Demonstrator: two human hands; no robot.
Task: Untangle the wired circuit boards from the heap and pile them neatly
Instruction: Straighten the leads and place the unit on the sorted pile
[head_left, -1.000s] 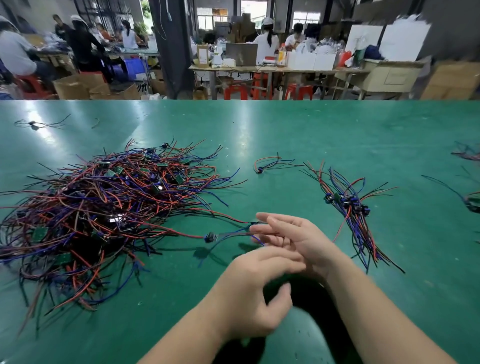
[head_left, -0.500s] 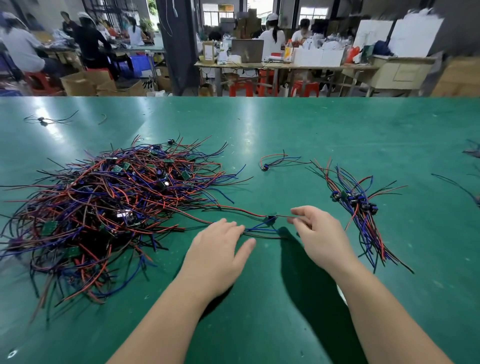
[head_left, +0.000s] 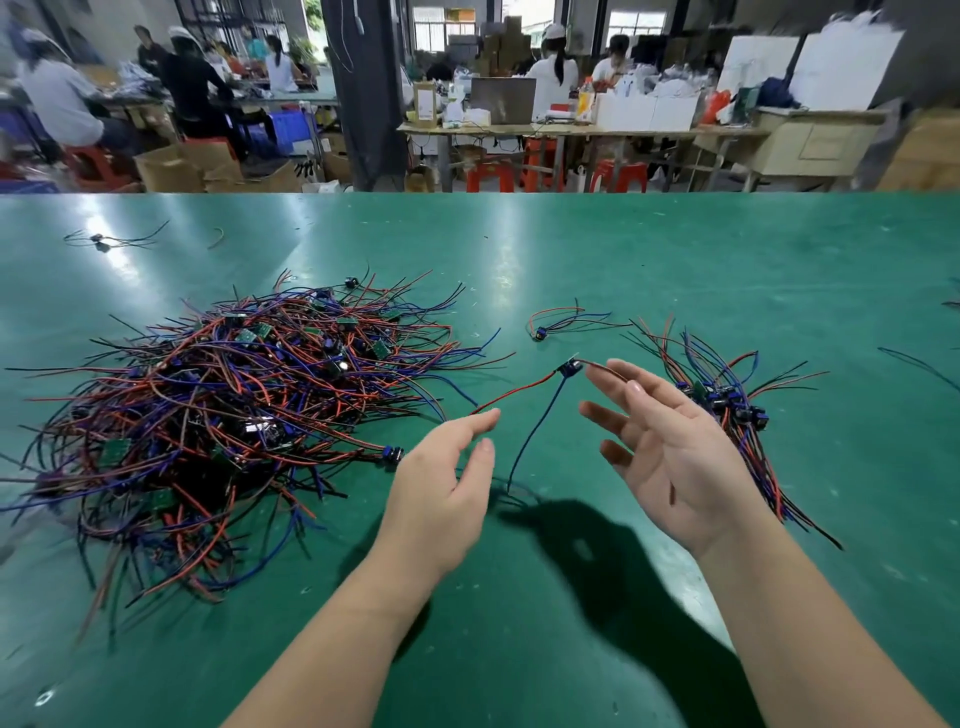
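Observation:
A big tangled heap of wired circuit boards (head_left: 218, 415), with red, blue and black leads, covers the left of the green table (head_left: 623, 249). A small sorted pile (head_left: 727, 405) lies at the right. Between them one wired circuit board (head_left: 570, 367) hangs above the table. Its red lead runs down to the straight fingertips of my left hand (head_left: 447, 483). Its brown lead lies along the top finger of my right hand (head_left: 670, 457), which is palm-up with fingers spread. The board's blue lead dangles to the table.
A single wired board (head_left: 540, 332) lies behind the lifted one, and another (head_left: 98, 239) sits far back left. Loose wires (head_left: 919, 361) lie at the right edge. Beyond the table's far edge are workbenches, stools, boxes and seated people.
The board that lay on the table between my hands is now lifted in the air. Both hands have risen and moved apart, and my right hand has turned palm-up with fingers spread.

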